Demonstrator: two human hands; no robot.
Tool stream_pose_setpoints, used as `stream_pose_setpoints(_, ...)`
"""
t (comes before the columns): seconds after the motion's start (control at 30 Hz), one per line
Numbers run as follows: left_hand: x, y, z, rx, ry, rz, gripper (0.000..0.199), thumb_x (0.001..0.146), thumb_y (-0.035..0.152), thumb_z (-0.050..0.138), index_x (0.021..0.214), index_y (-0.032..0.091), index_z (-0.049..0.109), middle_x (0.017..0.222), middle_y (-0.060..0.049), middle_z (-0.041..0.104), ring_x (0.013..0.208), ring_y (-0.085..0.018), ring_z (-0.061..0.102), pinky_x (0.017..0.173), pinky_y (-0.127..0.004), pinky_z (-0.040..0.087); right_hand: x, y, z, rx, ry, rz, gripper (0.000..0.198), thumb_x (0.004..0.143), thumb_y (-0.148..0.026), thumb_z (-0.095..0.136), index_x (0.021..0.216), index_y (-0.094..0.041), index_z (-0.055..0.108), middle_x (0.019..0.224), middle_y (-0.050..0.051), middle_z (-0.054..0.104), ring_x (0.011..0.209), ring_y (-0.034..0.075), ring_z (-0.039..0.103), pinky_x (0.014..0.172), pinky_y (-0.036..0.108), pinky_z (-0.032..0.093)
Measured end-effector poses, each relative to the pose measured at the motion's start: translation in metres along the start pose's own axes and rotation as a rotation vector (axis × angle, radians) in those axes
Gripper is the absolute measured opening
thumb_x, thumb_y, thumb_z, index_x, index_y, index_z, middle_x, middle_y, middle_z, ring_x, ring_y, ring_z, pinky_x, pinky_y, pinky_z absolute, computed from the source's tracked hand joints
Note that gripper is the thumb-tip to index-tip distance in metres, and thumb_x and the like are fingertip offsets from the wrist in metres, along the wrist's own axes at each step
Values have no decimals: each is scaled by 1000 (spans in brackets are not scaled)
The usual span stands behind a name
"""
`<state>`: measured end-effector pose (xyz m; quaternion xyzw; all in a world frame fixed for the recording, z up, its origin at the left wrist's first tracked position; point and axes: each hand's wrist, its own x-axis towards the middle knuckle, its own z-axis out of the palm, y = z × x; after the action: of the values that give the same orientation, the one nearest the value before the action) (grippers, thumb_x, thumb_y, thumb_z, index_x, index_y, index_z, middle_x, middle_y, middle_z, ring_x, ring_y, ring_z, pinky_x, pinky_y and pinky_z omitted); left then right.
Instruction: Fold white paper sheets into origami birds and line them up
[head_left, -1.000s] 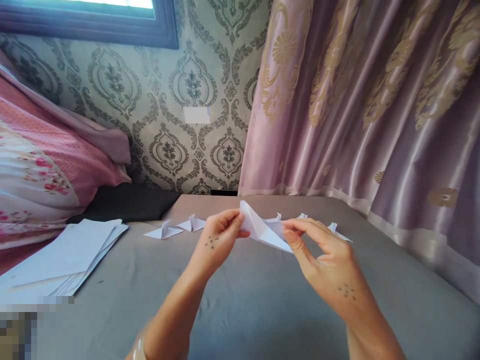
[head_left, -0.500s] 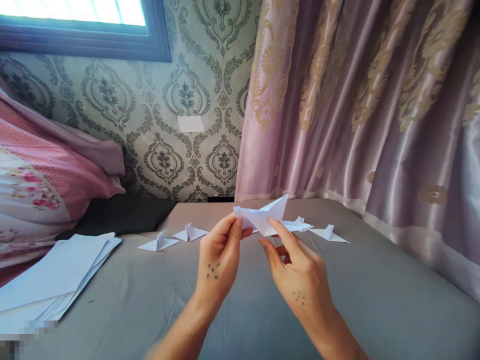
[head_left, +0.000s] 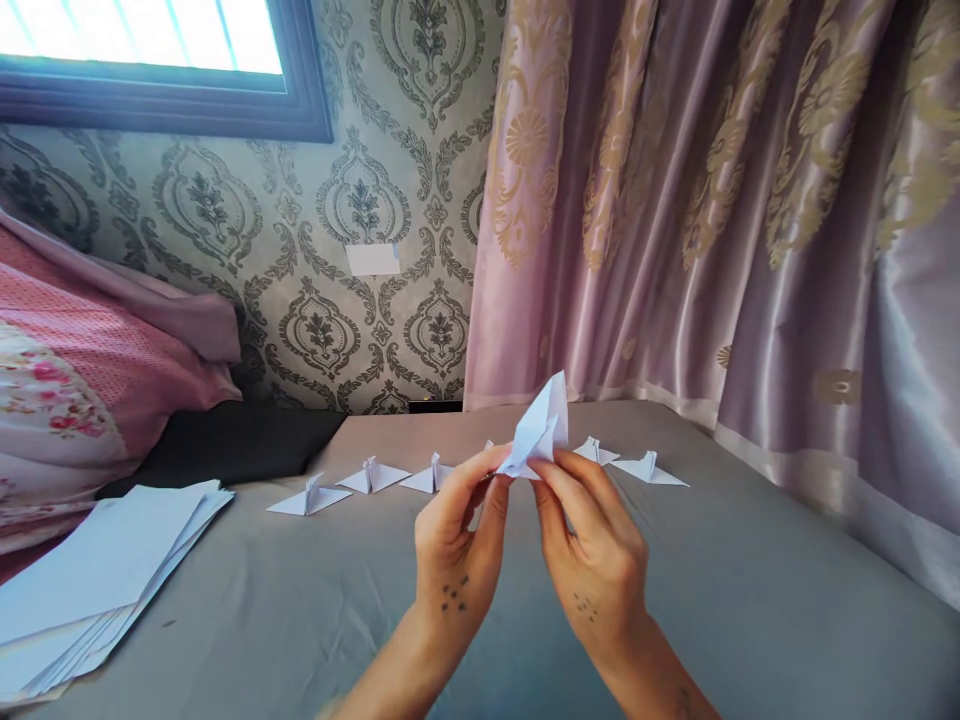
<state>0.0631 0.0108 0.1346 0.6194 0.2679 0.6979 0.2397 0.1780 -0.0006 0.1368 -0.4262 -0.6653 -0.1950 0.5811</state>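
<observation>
A folded white paper bird (head_left: 541, 425) is held up in front of me between both hands, one pointed wing rising upward. My left hand (head_left: 461, 535) pinches its lower left corner between thumb and fingers. On the other side, my right hand (head_left: 596, 535) grips the lower right edge, thumb underneath and fingers along the side. Behind the hands, several finished-looking paper birds stand in a row on the grey sheet, among them one at the left end (head_left: 307, 497), another beside it (head_left: 373, 476) and one at the right end (head_left: 651, 469). My hands partly hide the middle of the row.
A stack of white paper sheets (head_left: 97, 570) lies at the left. Behind it are a dark flat cushion (head_left: 247, 440) and pink floral bedding (head_left: 97, 390). A patterned wall (head_left: 360, 330) and a mauve curtain (head_left: 675, 200) border the grey bed surface (head_left: 315, 620).
The paper bird has been turned, so its wing now points up rather than sideways. My left hand moved right, closer to my right hand, which has closed on the paper.
</observation>
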Motion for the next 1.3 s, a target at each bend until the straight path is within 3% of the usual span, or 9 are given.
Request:
stream_pose_setpoints(0.13, 5, 3, -5, 53, -30, 137, 17, 88, 8, 56, 97, 19, 64, 102, -6, 66, 97, -17, 63, 83, -28, 55, 2, -3, 0, 132, 115, 183, 38, 84, -13, 62, 119, -24, 51, 91, 3, 71, 80, 16, 68, 74, 32, 56)
stream_pose_setpoints(0.23, 8, 4, -9, 73, -72, 213, 19, 87, 6, 54, 99, 19, 61, 98, -6, 63, 94, -16, 62, 85, -29, 53, 7, -3, -6, 216, 11, 297, 53, 84, -18, 62, 133, -23, 42, 89, 2, 71, 82, 16, 67, 76, 33, 57)
stream_pose_setpoints(0.43, 9, 4, -13, 54, -128, 257, 29, 87, 5, 53, 110, 22, 55, 99, -6, 62, 95, -16, 61, 86, -28, 53, 15, -1, -21, 170, -105, 215, 26, 85, -16, 59, 109, -26, 60, 90, 0, 68, 83, 16, 65, 80, 33, 54)
stream_pose_setpoints(0.57, 14, 8, -19, 173, -231, 268, 45, 86, 3, 51, 126, 23, 49, 105, -7, 62, 98, -15, 60, 84, -26, 53, 19, 0, -22, 212, -124, 80, 26, 86, -10, 55, 105, -26, 61, 90, 1, 65, 84, 16, 63, 83, 33, 52)
stream_pose_setpoints(0.67, 19, 13, -22, 285, -302, 306, 38, 86, 2, 50, 118, 21, 56, 103, -7, 60, 94, -15, 60, 82, -25, 52, 21, 1, -22, 236, -145, 44, 29, 86, -7, 55, 105, -27, 63, 90, 1, 60, 83, 14, 61, 76, 29, 53)
stream_pose_setpoints(0.83, 22, 18, -24, 326, -233, 336, 27, 86, 4, 51, 104, 21, 63, 101, -6, 51, 92, -13, 60, 78, -24, 53, 22, 4, -25, 242, -105, 69, 25, 84, -11, 61, 99, -30, 68, 102, 3, 51, 91, 14, 59, 78, 30, 53)
stream_pose_setpoints(0.97, 24, 24, -29, 257, -317, 237, 25, 87, 5, 53, 103, 21, 64, 119, -10, 50, 101, -17, 61, 85, -29, 53, 22, 7, -28, 411, -243, 228, 15, 86, -20, 62, 96, -30, 67, 121, 4, 55, 109, 19, 59, 90, 37, 52)
stream_pose_setpoints(1.07, 26, 27, -33, 209, -370, 108, 20, 86, 12, 58, 102, 22, 66, 127, -11, 53, 109, -20, 59, 87, -31, 53, 22, 9, -29, 548, -331, 305, 12, 86, -24, 62, 96, -28, 67, 113, 3, 63, 104, 19, 62, 87, 36, 54)
stream_pose_setpoints(1.3, 31, 28, -35, -11, -401, -154, 13, 85, 25, 64, 96, 21, 70, 111, -8, 65, 106, -22, 60, 95, -36, 47, 20, 6, -30, 687, -414, 446, 15, 87, -26, 62, 101, -27, 67, 102, 1, 69, 97, 18, 65, 85, 33, 54)
